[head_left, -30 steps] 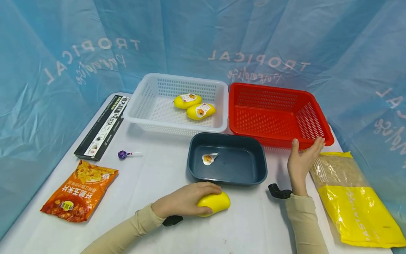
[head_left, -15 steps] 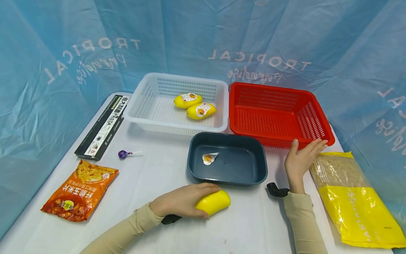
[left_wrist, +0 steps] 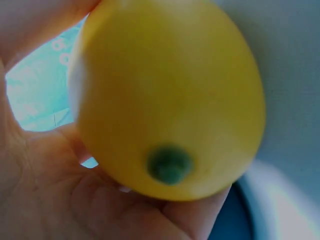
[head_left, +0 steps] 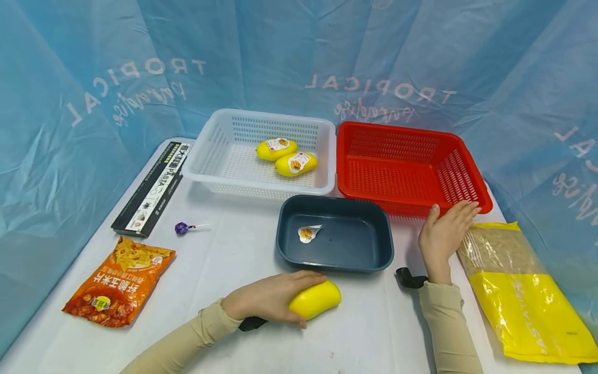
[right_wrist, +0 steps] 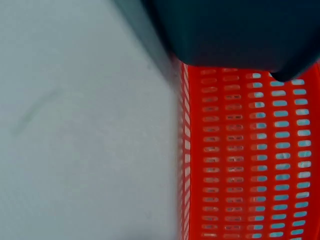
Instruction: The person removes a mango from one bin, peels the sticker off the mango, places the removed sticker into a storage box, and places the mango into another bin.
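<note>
Below the dark blue tray (head_left: 334, 266), my left hand (head_left: 271, 297) grips a yellow mango (head_left: 318, 299) on the white table, fingers over its top and thumb at its near side. In the left wrist view the mango (left_wrist: 170, 90) fills the middle, its green stem end facing the camera, with the hand (left_wrist: 65, 195) round it. A white sticker (head_left: 306, 234) lies in the dark tray. My right hand (head_left: 441, 241) holds nothing, fingers straight, close to the near right corner of the red basket (head_left: 388, 176); whether it touches the rim I cannot tell.
Two stickered mangoes (head_left: 276, 149) lie in the white basket (head_left: 210, 179) at the back. At left are a black pasta box (head_left: 151, 189), a purple lollipop (head_left: 181, 228) and an orange snack bag (head_left: 119, 283). A yellow pasta bag (head_left: 528, 301) lies at right.
Over the last second my left thumb has shifted slightly down along the mango's near side. My right hand has moved a little to the left and tilted, its fingers now closer together.
</note>
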{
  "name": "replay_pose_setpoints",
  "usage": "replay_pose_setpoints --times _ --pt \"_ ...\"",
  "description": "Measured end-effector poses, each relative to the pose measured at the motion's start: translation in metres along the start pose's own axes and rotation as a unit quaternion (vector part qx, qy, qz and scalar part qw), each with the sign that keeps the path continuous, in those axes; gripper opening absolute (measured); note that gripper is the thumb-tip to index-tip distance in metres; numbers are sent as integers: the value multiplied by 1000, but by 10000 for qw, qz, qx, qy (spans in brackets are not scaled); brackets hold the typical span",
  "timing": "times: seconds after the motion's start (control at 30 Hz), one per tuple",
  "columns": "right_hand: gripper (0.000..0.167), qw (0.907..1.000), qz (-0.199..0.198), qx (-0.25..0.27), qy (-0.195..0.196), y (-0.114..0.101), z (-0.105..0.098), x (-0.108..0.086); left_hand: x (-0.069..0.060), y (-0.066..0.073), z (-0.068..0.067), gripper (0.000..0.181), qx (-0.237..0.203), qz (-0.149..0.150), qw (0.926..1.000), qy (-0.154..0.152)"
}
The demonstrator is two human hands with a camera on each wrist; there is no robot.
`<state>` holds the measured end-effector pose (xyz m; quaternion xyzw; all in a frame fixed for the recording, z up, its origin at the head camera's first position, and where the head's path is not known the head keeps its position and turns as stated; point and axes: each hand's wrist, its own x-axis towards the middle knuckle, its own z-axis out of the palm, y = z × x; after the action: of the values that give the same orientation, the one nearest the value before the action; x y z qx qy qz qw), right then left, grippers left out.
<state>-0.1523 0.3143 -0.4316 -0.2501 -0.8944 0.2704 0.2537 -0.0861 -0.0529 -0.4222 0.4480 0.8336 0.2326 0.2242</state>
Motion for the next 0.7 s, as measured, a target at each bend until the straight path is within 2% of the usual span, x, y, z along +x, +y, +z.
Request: replay_pose_setpoints --times 0.13,0.27,0.57,0.63,0.7 --pt "69 9991 237 362 48 6 -2 6 -1 -1 0 86 49 40 10000 -40" --pt "68 9984 326 469 57 10 -4 13 -2 -2 -1 86 64 66 10000 -8" --pt "67 9978 630 201 -6 16 -9 35 0 -2 0 86 -38 87 9999 -66" --pt "68 9965 759 354 -57 20 -12 39 1 -3 0 85 -56 130 9999 -63" --pt "70 9935 860 735 -89 26 -16 44 1 -4 1 85 -58 191 9998 -46"
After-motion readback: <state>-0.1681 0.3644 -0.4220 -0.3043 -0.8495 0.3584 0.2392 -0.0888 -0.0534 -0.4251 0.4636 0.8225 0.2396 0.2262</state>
